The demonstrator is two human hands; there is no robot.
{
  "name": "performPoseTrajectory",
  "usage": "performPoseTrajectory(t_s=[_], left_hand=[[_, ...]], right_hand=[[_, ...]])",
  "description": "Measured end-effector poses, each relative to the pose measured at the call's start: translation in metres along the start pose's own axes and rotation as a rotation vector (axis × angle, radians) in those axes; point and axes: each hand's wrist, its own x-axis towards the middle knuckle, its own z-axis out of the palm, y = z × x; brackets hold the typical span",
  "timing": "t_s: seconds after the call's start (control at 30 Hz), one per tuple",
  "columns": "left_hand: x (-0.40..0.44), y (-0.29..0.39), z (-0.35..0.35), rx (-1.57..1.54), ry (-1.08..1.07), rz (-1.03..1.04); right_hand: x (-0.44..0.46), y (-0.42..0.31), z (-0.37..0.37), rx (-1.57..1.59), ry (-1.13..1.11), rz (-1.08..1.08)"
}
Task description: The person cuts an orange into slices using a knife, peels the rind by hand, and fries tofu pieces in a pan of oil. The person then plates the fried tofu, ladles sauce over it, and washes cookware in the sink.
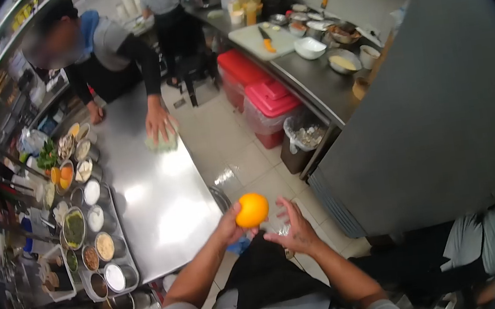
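Observation:
An orange point(252, 210), round and bright, is gripped in my left hand point(229, 226) in front of my black apron. The fingers of that hand wrap its left side and underside. To the right of the fruit, a short gap away, my right hand point(297, 230) has its fingers spread and curved, with nothing in it. The near corner of a steel table point(158, 208) lies just left of my left hand.
Across the table, a co-worker's hand point(160, 120) presses a pale cloth point(162, 142). Metal containers point(105, 246) of ingredients line its left side. Red bins point(272, 102) and a trash can point(304, 138) stand under a counter holding a knife point(267, 39). A large grey panel point(428, 114) rises at right.

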Motion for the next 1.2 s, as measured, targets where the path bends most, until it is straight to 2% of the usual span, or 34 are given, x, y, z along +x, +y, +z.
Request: performPoseTrajectory(t_s=[0.07, 0.1, 0.17, 0.2, 0.27, 0.3, 0.4, 0.47, 0.63, 0.73, 0.77, 0.83, 0.93, 0.97, 1.03, 1.17, 1.2], left_hand=[[0.001, 0.014, -0.004, 0.071, 0.028, 0.033], [-0.003, -0.045, -0.001, -0.077, 0.215, -0.034], [0.038, -0.002, -0.022, -0.014, 0.246, 0.009], [0.064, 0.009, -0.036, -0.023, 0.242, 0.042], [0.094, 0.021, -0.057, 0.024, 0.342, 0.119], [0.104, 0.027, -0.065, -0.004, 0.357, 0.124], [0.141, 0.056, -0.086, -0.028, 0.406, 0.088], [0.162, 0.069, -0.091, -0.004, 0.49, 0.112], [0.181, 0.1, -0.1, -0.145, 0.446, 0.082], [0.177, 0.103, -0.112, -0.262, 0.358, 0.027], [0.179, 0.103, -0.114, -0.24, 0.343, 0.029], [0.188, 0.108, -0.12, 0.242, 0.416, 0.216], [0.211, 0.126, -0.126, 0.164, 0.457, 0.133], [0.219, 0.134, -0.128, 0.173, 0.455, 0.13], [0.238, 0.153, -0.13, -0.006, 0.544, 0.151], [0.289, 0.197, -0.156, 0.105, 0.62, 0.117], [0.306, 0.207, -0.165, 0.299, 0.676, 0.167]], right_hand=[[0.021, -0.016, -0.002, -0.029, -0.01, -0.099], [0.012, -0.003, -0.011, -0.105, -0.108, -0.022], [0.092, -0.006, -0.019, -0.211, -0.104, -0.251], [0.128, -0.004, -0.027, -0.231, -0.121, -0.273], [0.179, 0.001, -0.034, -0.335, -0.332, -0.292], [0.197, 0.006, -0.035, -0.34, -0.363, -0.283], [0.252, 0.026, -0.039, -0.301, -0.393, -0.272], [0.278, 0.045, -0.04, -0.287, -0.355, -0.351], [0.328, 0.058, -0.028, -0.265, -0.258, -0.435], [0.351, 0.073, -0.014, -0.217, -0.279, -0.401], [0.36, 0.079, -0.011, -0.211, -0.313, -0.446], [0.384, 0.081, -0.015, -0.212, -0.331, -0.508], [0.42, 0.088, -0.029, -0.149, -0.513, -0.491], [0.436, 0.098, -0.035, -0.145, -0.504, -0.493], [0.471, 0.117, -0.054, 0.091, -0.332, -0.174], [0.562, 0.16, -0.125, -0.098, 0.149, -0.038], [0.583, 0.176, -0.142, -0.139, 0.196, -0.009]])
